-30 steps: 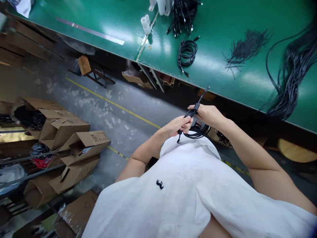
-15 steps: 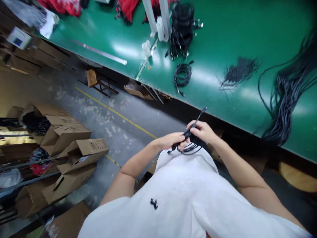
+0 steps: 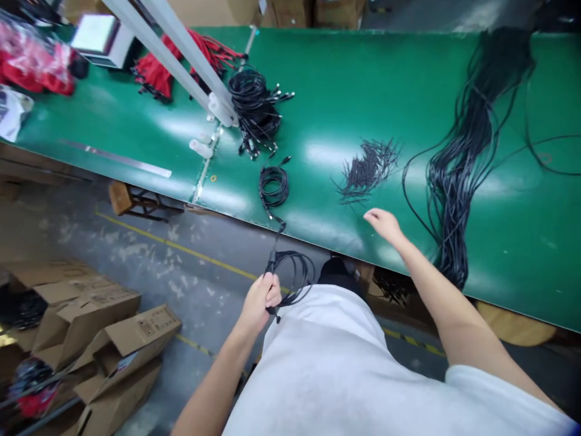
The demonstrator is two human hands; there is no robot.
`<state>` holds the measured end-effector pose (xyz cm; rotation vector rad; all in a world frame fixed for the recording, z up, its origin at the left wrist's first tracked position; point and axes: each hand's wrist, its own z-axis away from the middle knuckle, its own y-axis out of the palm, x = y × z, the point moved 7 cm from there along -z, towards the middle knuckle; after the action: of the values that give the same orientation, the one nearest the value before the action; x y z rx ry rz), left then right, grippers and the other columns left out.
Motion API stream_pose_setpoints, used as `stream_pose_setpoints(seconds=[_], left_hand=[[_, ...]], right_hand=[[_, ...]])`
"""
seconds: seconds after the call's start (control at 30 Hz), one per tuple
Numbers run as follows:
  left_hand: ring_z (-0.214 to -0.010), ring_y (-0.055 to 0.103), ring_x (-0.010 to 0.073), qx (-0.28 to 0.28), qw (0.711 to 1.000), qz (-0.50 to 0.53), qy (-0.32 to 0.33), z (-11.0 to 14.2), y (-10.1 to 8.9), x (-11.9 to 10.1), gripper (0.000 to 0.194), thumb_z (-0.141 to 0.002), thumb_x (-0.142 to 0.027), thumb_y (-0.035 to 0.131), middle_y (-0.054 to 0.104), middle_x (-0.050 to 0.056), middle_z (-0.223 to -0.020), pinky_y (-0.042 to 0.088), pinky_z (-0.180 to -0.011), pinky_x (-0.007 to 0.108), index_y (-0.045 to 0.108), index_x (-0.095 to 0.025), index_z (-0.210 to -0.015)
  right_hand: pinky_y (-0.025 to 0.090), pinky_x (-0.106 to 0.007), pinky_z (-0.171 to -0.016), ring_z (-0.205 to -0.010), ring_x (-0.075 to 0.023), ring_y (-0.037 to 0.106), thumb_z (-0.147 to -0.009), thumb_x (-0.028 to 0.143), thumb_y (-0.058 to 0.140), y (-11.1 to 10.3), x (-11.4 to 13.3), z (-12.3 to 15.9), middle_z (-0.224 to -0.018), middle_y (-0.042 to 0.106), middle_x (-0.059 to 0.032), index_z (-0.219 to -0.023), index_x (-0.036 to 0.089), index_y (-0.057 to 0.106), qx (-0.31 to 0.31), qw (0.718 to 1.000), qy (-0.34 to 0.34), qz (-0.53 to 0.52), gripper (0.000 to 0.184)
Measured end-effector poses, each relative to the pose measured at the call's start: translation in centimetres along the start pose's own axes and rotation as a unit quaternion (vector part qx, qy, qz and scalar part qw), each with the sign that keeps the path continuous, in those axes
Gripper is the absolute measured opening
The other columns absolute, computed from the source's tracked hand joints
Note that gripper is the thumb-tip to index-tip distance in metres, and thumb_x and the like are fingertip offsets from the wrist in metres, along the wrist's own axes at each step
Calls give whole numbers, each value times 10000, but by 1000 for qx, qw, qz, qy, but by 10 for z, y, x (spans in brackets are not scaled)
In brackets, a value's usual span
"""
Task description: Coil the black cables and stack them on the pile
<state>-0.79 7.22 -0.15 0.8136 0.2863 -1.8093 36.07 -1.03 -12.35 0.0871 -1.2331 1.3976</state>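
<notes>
My left hand (image 3: 262,297) is closed around a coiled black cable (image 3: 297,272) in front of my white shirt. One cable end with a plug points up from the fist toward the table edge. My right hand (image 3: 384,224) is over the front of the green table, its fingers drawn together; whether anything small is between them is hidden. Just beyond its fingertips lies a loose pile of short black ties (image 3: 368,169). A second coiled black cable (image 3: 273,186) rests on the table ahead of my left hand.
A long bundle of black cables (image 3: 458,175) spreads over the right of the green table (image 3: 327,79). Further left are a heap of coiled black cables (image 3: 255,109), white uprights (image 3: 181,54), red cables (image 3: 157,72) and a metal ruler (image 3: 122,158). Cardboard boxes (image 3: 131,339) stand lower left.
My right hand has let go of the coiled cable and moved right, out over the table near the ties. My left hand keeps the cable, now lower and further left. The view has shifted.
</notes>
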Motion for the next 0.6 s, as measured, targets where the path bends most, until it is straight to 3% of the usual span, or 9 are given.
stream_pose_setpoints(seconds=[0.13, 0.27, 0.47, 0.6], left_hand=[[-431, 207, 15, -65, 998, 4, 1, -6, 9, -7, 519, -704, -584, 795, 270, -119, -497, 217, -450, 164, 492, -163, -692], [-441, 208, 17, -96, 995, -16, -14, -10, 23, -5, 528, -711, -609, 778, 268, -118, -505, 213, -463, 174, 495, -163, -704], [-462, 202, 20, -102, 994, -19, -18, -19, 38, -1, 559, -733, -681, 709, 272, -118, -534, 211, -477, 185, 505, -160, -755], [-479, 225, 20, -95, 993, -68, -20, -26, 47, 2, 573, -663, -637, 791, 294, -115, -561, 199, -482, 185, 466, -174, -748]], right_hand=[[458, -364, -869, -863, -225, 631, -912, 280, 484, -60, -55, -85, -960, 710, -172, -1074, 66, 682, -127, 982, 132, 35, 333], [444, -415, -928, -1026, -285, 612, -912, 337, 520, -75, -72, -134, -1130, 661, -255, -1153, 30, 649, -211, 950, 224, 48, 411], [455, -385, -911, -987, -259, 618, -843, 190, 504, -68, -79, -155, -1039, 679, -190, -1049, 95, 683, -246, 935, 249, 47, 289], [453, -377, -872, -914, -258, 605, -751, 166, 540, -73, -80, -152, -903, 667, -153, -885, 127, 661, -233, 946, 222, 36, 185]])
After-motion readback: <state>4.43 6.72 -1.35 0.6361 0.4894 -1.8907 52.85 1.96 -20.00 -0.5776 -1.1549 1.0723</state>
